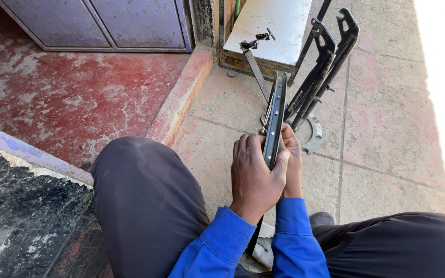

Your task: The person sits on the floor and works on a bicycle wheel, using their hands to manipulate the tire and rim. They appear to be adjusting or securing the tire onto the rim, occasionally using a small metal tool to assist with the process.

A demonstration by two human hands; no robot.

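**Both hands gripping a rim edge-on**

The left hand (256, 175) is wrapping around the black wheel rim (275, 116), the right hand (292, 154) pinching it from behind. The rim is standing upright just beside the leaning black frame parts (325, 67). Probably inspection or truing; next calls for steady turning.

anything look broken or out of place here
Nothing looks broken. Both hands, left hand and right hand, grip a bare bicycle rim held edge-on. A black fork leans on a white slab, with a toothed metal ring loose on the paving.
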